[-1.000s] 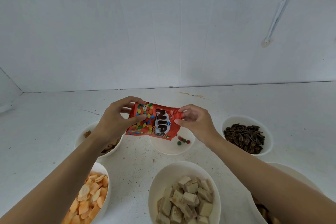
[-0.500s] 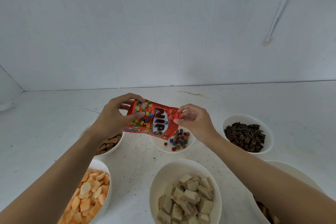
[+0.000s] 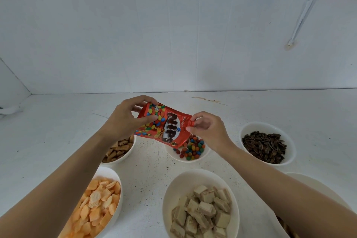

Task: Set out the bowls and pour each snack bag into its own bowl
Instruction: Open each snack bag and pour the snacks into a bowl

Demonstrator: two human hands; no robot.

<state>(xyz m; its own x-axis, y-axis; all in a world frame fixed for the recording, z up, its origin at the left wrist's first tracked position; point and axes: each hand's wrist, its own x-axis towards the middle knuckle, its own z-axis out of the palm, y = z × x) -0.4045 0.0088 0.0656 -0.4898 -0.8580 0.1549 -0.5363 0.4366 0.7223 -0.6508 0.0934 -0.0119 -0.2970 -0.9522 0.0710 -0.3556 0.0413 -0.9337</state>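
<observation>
One view only, head-worn wide-angle; looks forward and down from above the white table (image 3: pixel 58 131); faces the white back wall (image 3: pixel 173 35), which fills the upper half; table edge meets wall about mid-frame; both forearms enter from the bottom corners, hands close to the lens at centre; nearest bowls cut off by the bottom edge; strong wide-angle bending at the sides; no second view, so nothing shared.

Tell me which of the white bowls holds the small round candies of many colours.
The middle bowl in the far row, directly under the red Nips bag. The other bowls hold brown, orange or beige snacks, none multicoloured.
</observation>
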